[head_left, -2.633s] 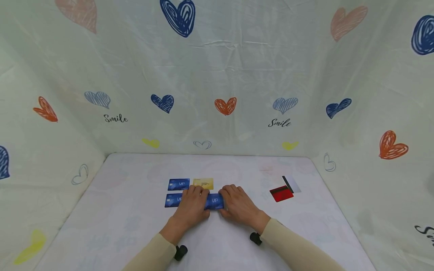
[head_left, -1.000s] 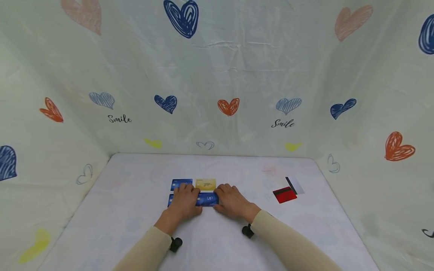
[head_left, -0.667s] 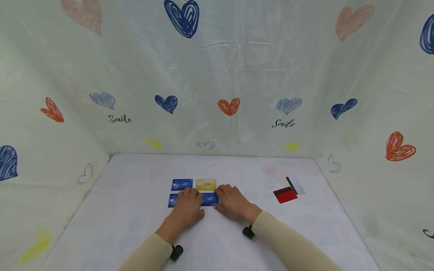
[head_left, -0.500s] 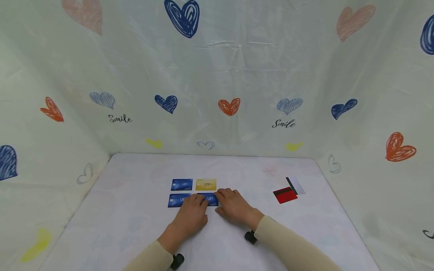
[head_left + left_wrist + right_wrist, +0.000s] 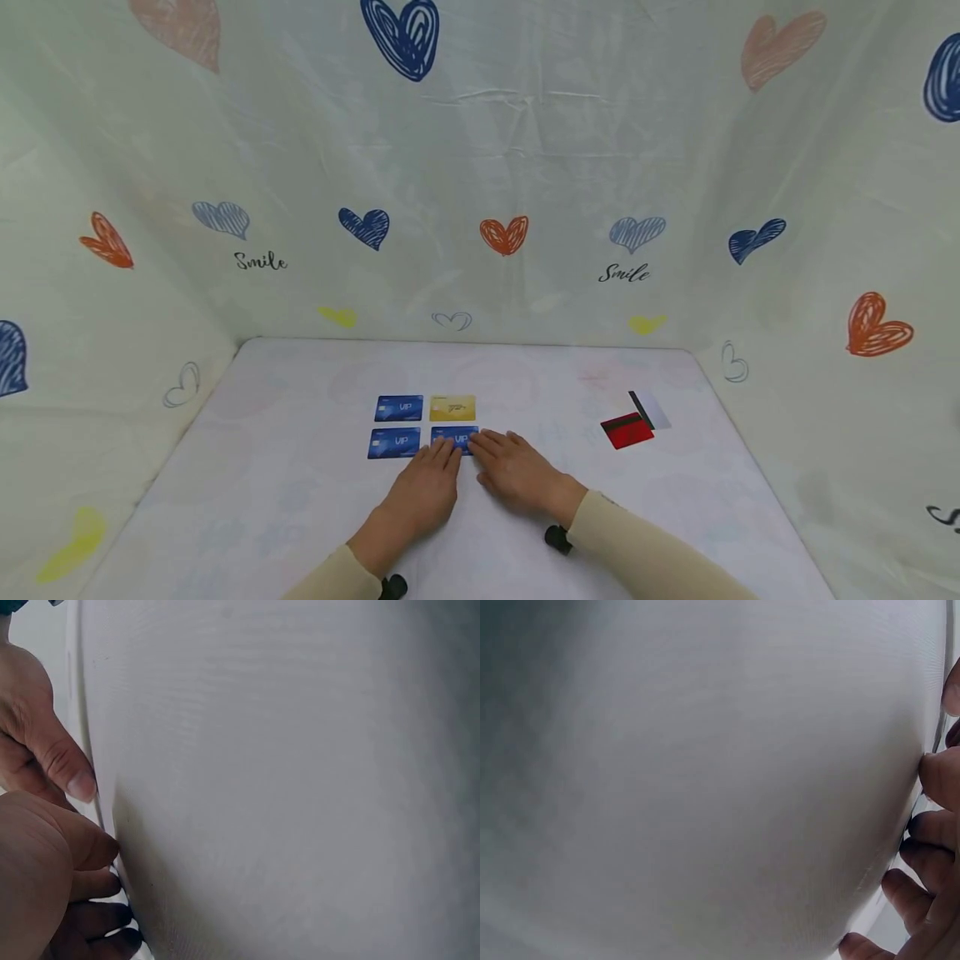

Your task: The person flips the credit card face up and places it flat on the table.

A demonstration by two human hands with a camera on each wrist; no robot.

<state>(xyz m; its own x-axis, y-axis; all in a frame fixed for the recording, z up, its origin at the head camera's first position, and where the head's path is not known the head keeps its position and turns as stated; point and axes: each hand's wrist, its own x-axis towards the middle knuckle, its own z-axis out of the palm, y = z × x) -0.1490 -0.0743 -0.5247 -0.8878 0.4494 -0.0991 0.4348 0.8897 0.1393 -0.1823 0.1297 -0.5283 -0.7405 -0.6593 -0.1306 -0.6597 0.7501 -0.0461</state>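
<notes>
In the head view, two blue VIP cards and a gold card lie flat beside a further blue VIP card [image 5: 441,433], forming two rows. My left hand [image 5: 422,493] rests its nearly straight fingertips on that lower right card, covering part of its near edge. At the card's right edge lie the fingertips of my right hand [image 5: 522,475], fingers lightly bent. The gold card [image 5: 453,408] sits just above it; the lower left blue card [image 5: 393,443] and upper left blue card [image 5: 399,408] are fully visible. Both wrist views show fingertips down at the table surface.
Off to the right, a red card [image 5: 627,432] with a dark stripe overlaps a pale card [image 5: 656,410], both askew. A white cloth covers the table [image 5: 285,467]. A heart-printed curtain [image 5: 555,183] stands behind and at the sides.
The lower right blue card has slid left, under the gold card and nearer the lower left one. My left hand has drawn back toward me, uncovering the lower left card.
</notes>
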